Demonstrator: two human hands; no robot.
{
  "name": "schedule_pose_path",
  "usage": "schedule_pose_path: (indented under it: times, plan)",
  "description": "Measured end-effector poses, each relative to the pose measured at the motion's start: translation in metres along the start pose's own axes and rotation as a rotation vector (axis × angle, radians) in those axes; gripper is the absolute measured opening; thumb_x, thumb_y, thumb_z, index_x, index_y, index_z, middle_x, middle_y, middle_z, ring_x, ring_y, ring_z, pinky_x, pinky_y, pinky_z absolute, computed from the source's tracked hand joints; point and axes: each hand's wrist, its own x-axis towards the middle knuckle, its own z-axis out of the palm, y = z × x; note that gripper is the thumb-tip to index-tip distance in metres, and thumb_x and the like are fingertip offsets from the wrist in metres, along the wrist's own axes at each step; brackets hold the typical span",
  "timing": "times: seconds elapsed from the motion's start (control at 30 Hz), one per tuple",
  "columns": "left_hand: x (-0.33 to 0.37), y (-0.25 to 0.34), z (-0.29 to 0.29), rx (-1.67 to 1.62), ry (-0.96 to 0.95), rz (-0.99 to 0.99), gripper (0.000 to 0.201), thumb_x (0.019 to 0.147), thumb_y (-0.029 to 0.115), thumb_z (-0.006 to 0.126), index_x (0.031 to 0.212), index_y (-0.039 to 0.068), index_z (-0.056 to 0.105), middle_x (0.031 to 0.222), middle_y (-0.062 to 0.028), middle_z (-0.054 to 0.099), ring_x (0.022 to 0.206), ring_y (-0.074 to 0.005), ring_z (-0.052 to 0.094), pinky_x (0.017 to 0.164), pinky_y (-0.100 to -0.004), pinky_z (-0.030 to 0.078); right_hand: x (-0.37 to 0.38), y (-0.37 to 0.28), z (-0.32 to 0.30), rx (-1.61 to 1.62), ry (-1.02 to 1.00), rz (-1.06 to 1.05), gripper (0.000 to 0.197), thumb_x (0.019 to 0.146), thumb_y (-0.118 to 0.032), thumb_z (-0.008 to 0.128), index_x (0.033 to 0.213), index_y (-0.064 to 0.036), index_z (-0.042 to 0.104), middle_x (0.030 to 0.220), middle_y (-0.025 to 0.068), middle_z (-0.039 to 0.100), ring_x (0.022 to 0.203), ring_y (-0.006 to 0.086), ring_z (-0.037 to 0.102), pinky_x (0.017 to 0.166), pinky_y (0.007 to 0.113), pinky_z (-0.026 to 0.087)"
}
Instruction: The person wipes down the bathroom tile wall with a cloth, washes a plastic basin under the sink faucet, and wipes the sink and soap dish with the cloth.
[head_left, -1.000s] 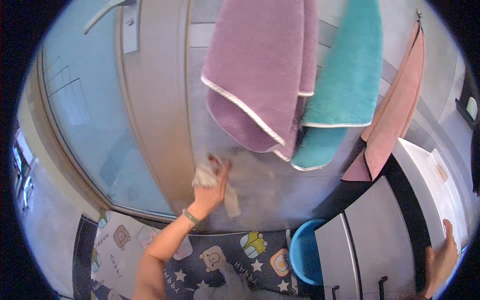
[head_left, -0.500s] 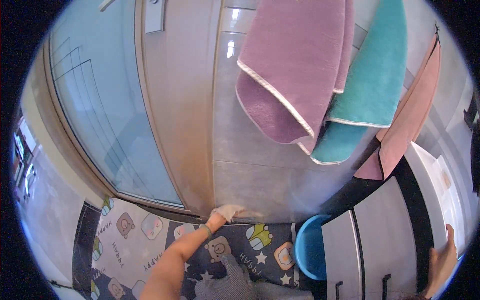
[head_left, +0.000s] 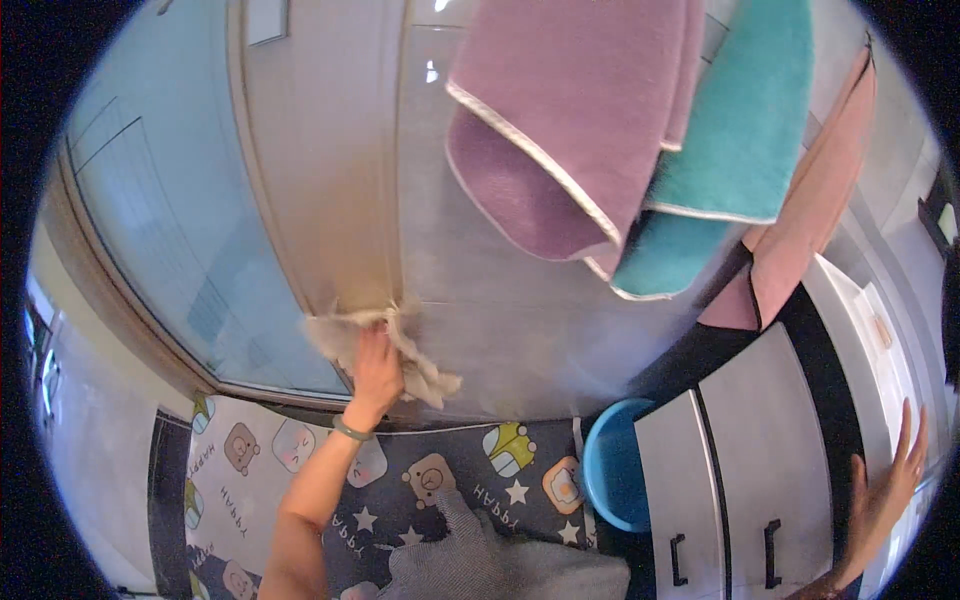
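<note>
My left hand presses a crumpled beige cloth against the lower part of the tan door frame. The cloth spreads out on both sides of my fingers, and one end hangs down in front of the grey wall tiles. A greenish bangle sits on that wrist. Far to the right, my right hand is at the edge of the white washbasin, fingers apart and holding nothing. Whether its palm bears on the rim, I cannot tell.
Purple, teal and pink towels hang on the wall. A blue tub stands beside the grey cabinet. Frosted glass fills the door at left. A patterned mat covers the floor.
My left hand has carried the cloth up and to the left, from the foot of the wall onto the door frame. My right hand's fingers are more spread. The view has shifted slightly.
</note>
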Motion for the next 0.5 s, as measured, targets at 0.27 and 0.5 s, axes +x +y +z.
schedule_pose_path:
  times: [0.27,0.5]
  plan:
    - [-0.204,0.002,0.074,-0.089,-0.943,0.076,0.039,0.082,0.009,0.053,0.121,0.005,0.056,0.112,-0.0102,0.059,0.098,-0.0254,0.06,0.084,-0.0387,0.049,-0.185,-0.172,0.179,1.396,-0.918,0.809,0.024,0.087,-0.014,0.06,0.109,-0.005,0.066,0.098,0.0106,0.066,0.092,0.0179,0.061,0.085,0.031,0.046]
    - [-0.161,0.041,0.033,-0.317,-1.118,-0.101,0.032,0.073,0.005,0.059,0.106,0.005,0.063,0.104,-0.0141,0.065,0.097,-0.0337,0.062,0.082,-0.043,0.051,-0.387,-0.169,0.354,0.973,-1.067,2.438,0.034,0.081,-0.041,0.047,0.101,-0.0141,0.053,0.089,0.0115,0.055,0.067,0.0286,0.05,0.049,0.045,0.041]
